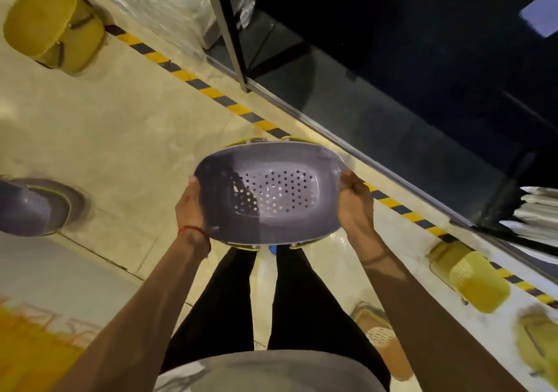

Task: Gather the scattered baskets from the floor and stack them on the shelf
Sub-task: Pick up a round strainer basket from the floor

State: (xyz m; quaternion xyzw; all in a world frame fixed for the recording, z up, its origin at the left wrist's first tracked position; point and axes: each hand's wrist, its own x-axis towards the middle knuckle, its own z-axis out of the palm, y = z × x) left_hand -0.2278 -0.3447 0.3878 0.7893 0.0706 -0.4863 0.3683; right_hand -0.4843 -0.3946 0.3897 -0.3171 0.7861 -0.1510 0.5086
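Note:
I hold a grey oval basket [268, 194] with a perforated bottom and yellow-green trim in front of me, above my legs. My left hand [190, 207] grips its left rim and my right hand [354, 204] grips its right rim. The dark metal shelf [377, 126] runs diagonally just beyond and to the right of the basket. Other baskets lie on the floor: yellow ones overturned at upper left [51, 23], a grey one at the left edge [33, 207], a yellow one at right [474, 280], a pale one by my right leg [377, 331].
A yellow-and-black hazard stripe [211, 93] runs along the concrete floor beside the shelf. Plastic-wrapped goods [169, 2] stand at top centre. White stacked items [537, 213] sit on the shelf at right. An orange-yellow blurred thing [36, 352] fills the lower left corner.

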